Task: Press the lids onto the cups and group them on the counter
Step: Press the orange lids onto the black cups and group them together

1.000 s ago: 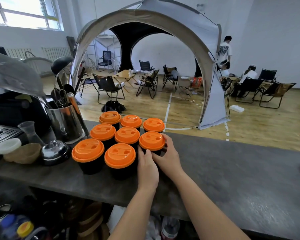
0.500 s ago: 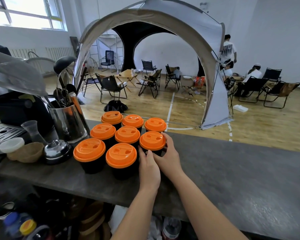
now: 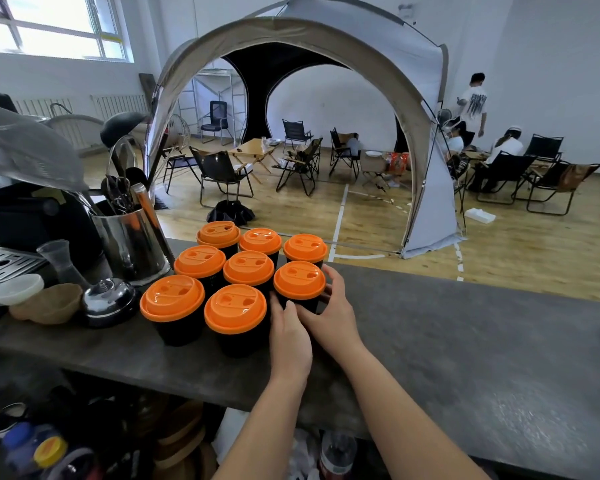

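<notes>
Several black cups with orange lids stand packed together on the dark counter [image 3: 465,341]. The cup at the right of the middle row [image 3: 299,279] sits between my two hands. My left hand [image 3: 290,336] rests against its near left side, beside the front cup [image 3: 235,308]. My right hand [image 3: 333,310] curls around its right side, fingers on the black wall. Every cup in view wears a lid.
A steel utensil holder [image 3: 132,245], a chrome bell [image 3: 109,301], a brown paper bowl [image 3: 45,303] and a coffee machine [image 3: 7,265] crowd the counter's left. Bare counter stretches to the right. Beyond are a tent, folding chairs and people.
The hands and the cup stay where they were. Only the camera has shifted slightly.
</notes>
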The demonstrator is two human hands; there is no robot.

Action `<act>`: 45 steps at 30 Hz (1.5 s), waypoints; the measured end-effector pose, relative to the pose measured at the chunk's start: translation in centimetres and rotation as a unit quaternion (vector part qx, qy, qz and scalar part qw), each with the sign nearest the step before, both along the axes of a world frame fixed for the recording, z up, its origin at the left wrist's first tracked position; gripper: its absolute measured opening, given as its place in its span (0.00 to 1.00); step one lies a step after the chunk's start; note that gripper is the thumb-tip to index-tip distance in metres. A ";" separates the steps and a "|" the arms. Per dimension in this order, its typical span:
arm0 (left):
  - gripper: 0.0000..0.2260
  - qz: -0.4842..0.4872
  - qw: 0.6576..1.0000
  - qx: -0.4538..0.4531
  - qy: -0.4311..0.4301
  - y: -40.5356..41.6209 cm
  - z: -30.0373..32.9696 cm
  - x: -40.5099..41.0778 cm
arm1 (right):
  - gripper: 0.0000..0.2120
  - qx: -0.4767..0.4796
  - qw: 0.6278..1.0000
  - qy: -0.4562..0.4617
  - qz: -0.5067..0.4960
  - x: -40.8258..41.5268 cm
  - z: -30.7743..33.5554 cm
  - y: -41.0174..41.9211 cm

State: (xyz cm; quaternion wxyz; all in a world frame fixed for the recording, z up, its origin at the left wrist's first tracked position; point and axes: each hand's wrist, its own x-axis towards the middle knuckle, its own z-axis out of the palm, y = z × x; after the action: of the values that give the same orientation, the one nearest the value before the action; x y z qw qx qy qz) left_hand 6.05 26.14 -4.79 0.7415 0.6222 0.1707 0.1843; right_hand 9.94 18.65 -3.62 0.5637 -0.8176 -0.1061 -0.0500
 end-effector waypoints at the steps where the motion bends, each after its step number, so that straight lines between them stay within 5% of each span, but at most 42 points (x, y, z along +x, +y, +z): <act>1: 0.23 -0.001 1.000 0.001 0.005 -0.1 0.3 -0.5 | 0.45 -0.001 1.000 -0.002 0.001 -0.2 0.1 -0.1; 9: 0.21 0.018 1.000 0.010 0.005 -3.8 1.5 -7.1 | 0.44 -0.022 1.000 0.016 -0.008 -3.5 -0.4 -3.7; 14: 0.16 0.057 0.990 0.036 -0.120 -7.4 1.3 -8.2 | 0.34 -0.015 0.999 0.016 -0.040 -5.1 0.0 -8.0; 19: 0.16 -0.036 0.990 0.004 -0.138 -10.9 3.3 -3.9 | 0.19 0.003 0.994 -0.017 -0.109 -5.4 0.8 -14.9; 28: 0.18 -0.231 0.969 0.000 -0.086 -23.9 5.7 1.5 | 0.12 0.048 0.948 -0.038 -0.311 -8.6 1.5 -32.1; 37: 0.15 -0.419 0.907 0.018 -0.050 -41.5 3.6 0.7 | 0.16 0.073 0.876 -0.044 -0.475 -13.6 1.4 -45.2; 45: 0.17 -0.358 0.931 0.074 -0.015 -48.5 4.5 4.9 | 0.27 0.061 0.927 0.019 -0.369 -6.1 1.0 -48.2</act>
State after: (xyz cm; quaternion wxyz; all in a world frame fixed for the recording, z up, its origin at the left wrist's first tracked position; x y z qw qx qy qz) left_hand 10.91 -22.37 -0.28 0.7125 0.6923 -0.0885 -0.0720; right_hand 3.88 -29.58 -2.62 0.5562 -0.7635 0.2174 -0.2459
